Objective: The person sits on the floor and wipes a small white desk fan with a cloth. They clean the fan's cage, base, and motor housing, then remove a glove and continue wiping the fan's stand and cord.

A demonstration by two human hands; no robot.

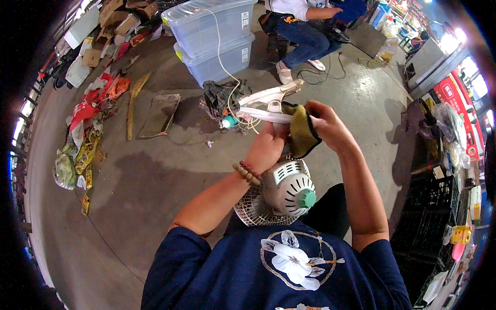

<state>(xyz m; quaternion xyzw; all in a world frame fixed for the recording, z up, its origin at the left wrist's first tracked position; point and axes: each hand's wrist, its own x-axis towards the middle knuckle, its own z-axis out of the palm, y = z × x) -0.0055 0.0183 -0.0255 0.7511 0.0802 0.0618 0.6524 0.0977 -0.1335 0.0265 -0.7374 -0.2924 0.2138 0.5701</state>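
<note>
An electric fan lies in my lap with its motor end towards me, showing a white vented motor housing (287, 190) and a green knob (307, 198). Its wire grille (248, 209) rests against my body, partly hidden by the housing. The white forked plastic base (267, 97) points away from me. My left hand (267, 145) grips the fan's stand near the base. In my right hand (329, 126) is an olive-yellow cloth (304, 133) with black edging, held against the stand. The cloth hides part of the stand and some fingertips.
A white cord (219, 50) hangs over two stacked clear plastic storage boxes (211, 42). Before me lie a dark checked cloth bundle (221, 97), a green-and-white bottle (228, 122), a dustpan (159, 116) and a broom (135, 97). Another person (298, 35) sits ahead. Black crates (430, 209) stand right.
</note>
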